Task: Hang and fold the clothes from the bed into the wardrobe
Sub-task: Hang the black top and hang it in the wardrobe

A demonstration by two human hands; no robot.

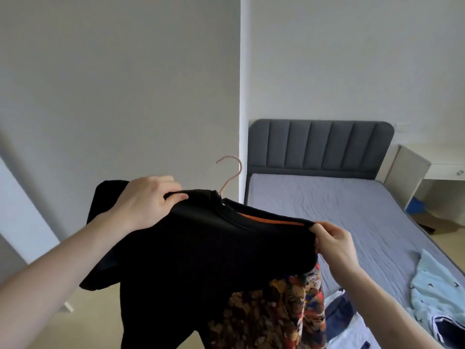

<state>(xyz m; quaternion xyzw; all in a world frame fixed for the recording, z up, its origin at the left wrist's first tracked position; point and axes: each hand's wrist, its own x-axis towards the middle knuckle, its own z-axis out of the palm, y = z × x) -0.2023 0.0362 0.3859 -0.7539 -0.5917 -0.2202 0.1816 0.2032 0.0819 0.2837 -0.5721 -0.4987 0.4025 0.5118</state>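
Observation:
I hold a black T-shirt (201, 250) with a colourful print low on its front up in the air. It sits on a hanger whose pale hook (230, 173) sticks out above the collar. An orange strip shows inside the neck. My left hand (148, 200) grips the shirt's left shoulder. My right hand (332, 241) pinches the right shoulder edge. The bed (339, 212) with a grey sheet lies behind and to the right. A light blue garment (437, 285) and dark blue and white clothes (347, 321) lie on its near end.
A grey padded headboard (319, 147) stands against the far wall. A white desk (432, 167) is right of the bed, with a cardboard box (432, 222) on the floor beside it. A white wall corner (242, 96) rises just left of the bed.

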